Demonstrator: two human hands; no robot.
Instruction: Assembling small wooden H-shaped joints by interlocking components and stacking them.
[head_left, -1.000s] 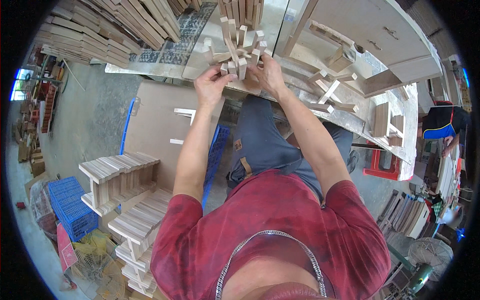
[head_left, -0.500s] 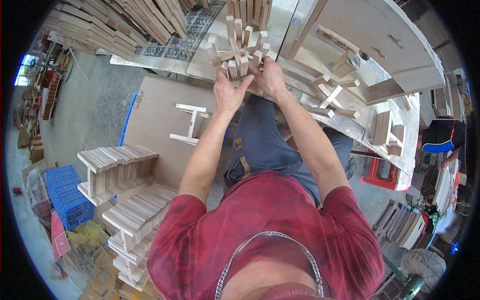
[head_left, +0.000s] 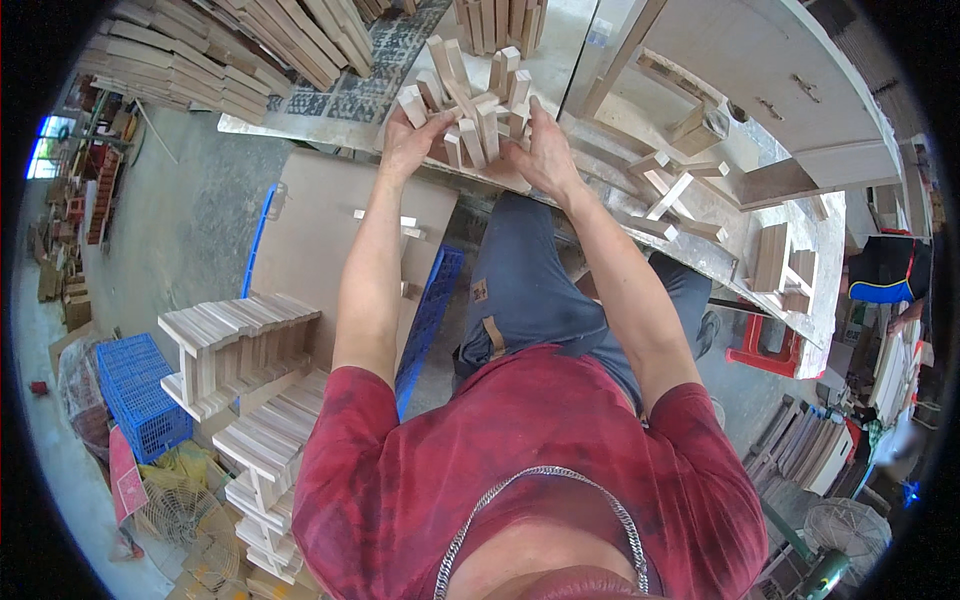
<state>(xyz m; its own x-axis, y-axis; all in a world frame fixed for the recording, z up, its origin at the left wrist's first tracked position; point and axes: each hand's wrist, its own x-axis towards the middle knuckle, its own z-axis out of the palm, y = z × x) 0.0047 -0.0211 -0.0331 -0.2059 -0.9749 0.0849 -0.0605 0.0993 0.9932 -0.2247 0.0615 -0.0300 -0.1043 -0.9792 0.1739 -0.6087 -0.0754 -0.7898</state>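
Observation:
On the bench in front of me stands a cluster of short, square wooden sticks [head_left: 478, 135], upright and leaning at several angles. My left hand [head_left: 404, 148] is closed around the sticks at the cluster's left side, its thumb reaching across their front. At the opposite side my right hand [head_left: 543, 158] curves around the right-hand sticks, with the thumb in front and the fingers partly hidden behind. How the sticks meet at their lower ends is hard to make out.
Right of the cluster, an H-shaped wooden frame [head_left: 668, 198] lies on the bench beside a large wooden panel [head_left: 770, 80]. Stacked wooden frames [head_left: 240, 345] rise at my left, near a blue crate [head_left: 145, 395]. Planks [head_left: 180, 50] fill the far left, and a red stool [head_left: 765, 345] stands below the bench.
My hands have moved apart, the left one shifting left and slightly up. The sticks have spread and tilted. My left forearm now covers much of the white wooden frame on the brown board.

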